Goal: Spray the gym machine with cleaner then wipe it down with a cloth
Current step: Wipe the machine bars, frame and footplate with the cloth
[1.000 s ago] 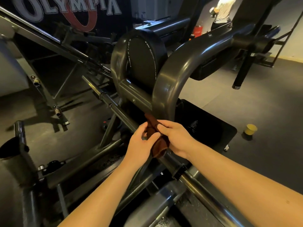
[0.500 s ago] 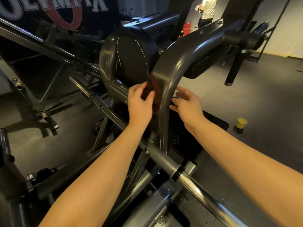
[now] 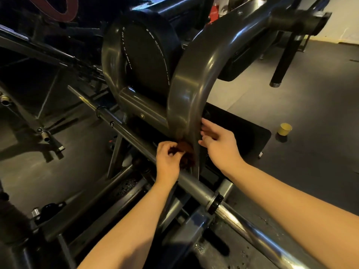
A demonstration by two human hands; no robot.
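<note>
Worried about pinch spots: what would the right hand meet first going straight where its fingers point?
Probably the curved frame tube, right beside the right hand; depth is unclear.

The place is a gym. A gym machine with a curved steel frame and a black stitched pad fills the centre. A chrome bar runs toward 5 o'clock, and dark matted flooring spreads at 3 o'clock.

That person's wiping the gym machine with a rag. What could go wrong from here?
1. The left hand grips the cloth bunched low where the curved arm meets the steel bar; it might snag there.
2. The right hand lies open right beside that arm's edge; if the arm swings, fingers could get pinched.
</note>
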